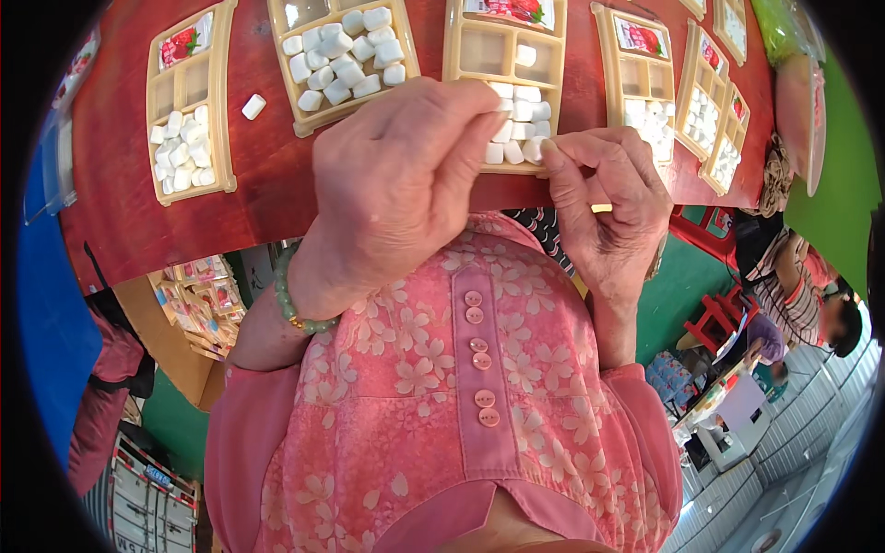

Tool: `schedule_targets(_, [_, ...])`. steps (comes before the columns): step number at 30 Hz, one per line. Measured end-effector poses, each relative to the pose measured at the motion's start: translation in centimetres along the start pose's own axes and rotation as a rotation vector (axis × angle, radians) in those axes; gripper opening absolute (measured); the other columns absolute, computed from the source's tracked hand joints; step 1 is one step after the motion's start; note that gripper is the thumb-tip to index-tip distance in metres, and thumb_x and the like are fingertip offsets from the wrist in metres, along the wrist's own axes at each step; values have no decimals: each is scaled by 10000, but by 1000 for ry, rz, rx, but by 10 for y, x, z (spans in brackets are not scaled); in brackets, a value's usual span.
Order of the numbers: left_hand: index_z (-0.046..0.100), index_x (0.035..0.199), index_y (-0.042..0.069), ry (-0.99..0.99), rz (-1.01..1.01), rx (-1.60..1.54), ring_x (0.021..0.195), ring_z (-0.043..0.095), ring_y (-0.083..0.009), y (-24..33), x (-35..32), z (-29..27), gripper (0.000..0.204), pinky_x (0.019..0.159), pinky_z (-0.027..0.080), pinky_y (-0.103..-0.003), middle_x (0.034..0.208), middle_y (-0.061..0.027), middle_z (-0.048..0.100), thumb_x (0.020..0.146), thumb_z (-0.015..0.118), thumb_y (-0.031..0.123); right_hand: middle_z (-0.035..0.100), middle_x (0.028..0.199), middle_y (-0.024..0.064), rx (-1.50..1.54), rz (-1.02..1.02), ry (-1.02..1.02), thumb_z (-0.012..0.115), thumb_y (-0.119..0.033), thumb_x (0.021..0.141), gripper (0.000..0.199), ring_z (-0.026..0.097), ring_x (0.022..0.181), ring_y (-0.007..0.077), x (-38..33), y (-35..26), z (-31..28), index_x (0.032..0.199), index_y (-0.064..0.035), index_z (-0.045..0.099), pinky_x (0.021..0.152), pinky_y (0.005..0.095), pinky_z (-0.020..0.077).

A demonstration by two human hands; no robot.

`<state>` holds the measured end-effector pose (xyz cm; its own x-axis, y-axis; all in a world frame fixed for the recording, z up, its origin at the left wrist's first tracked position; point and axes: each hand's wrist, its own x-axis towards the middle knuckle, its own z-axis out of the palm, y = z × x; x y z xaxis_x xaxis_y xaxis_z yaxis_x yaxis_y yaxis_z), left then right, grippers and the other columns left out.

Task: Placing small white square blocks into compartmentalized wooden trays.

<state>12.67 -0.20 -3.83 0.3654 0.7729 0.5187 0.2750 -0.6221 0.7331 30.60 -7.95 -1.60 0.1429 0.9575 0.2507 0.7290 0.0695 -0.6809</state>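
A tan compartment tray (482, 69) lies in front of me on the red table. White marshmallows (523, 111) stand in rows in its near compartment, and a single marshmallow (525, 55) sits in a small compartment above them. From the left, my left hand (387, 175) reaches over the tray, thumb and forefinger closed in a pinch on a marshmallow at the row's left side. My right hand (613, 189) pinches a marshmallow (533, 149) at the near right corner of the same compartment. A packet with a strawberry picture (516, 9) fills the tray's far compartment.
To the left are a tray heaped with marshmallows (300, 122) and a packed tray (219, 111), with a loose marshmallow (253, 107) between them. More filled trays (613, 83) stand right. A box of packets (198, 295) sits below the table edge. Other people (793, 286) are at far right.
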Motion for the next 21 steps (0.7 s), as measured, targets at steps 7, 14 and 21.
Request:
schedule_targets(7, [699,1019,12,-105,-54,18,692,677,-195,0,-7,-8,118,615,530,-293,849,-96,712,912,748,14,613,824,41,-83,37,-107,768,6,885,76,533,670,104,3,-10,2,899,-19,698,588,253,431])
schedule_targets(14, [641,949,40,-92,-49,67,709,690,-271,1,-7,-4,136,597,552,-365,796,-87,666,876,755,35,559,794,64,108,226,-91,751,14,808,163,575,689,245,4,-13,10,867,-59,618,653,389,447])
schedule_targets(21, [694,992,22,-108,-57,42,649,655,-184,-2,-10,-4,112,577,511,-294,844,-82,705,899,757,19,534,870,-1,106,303,-108,730,40,884,115,517,693,56,6,-24,12,881,-11,626,600,208,431])
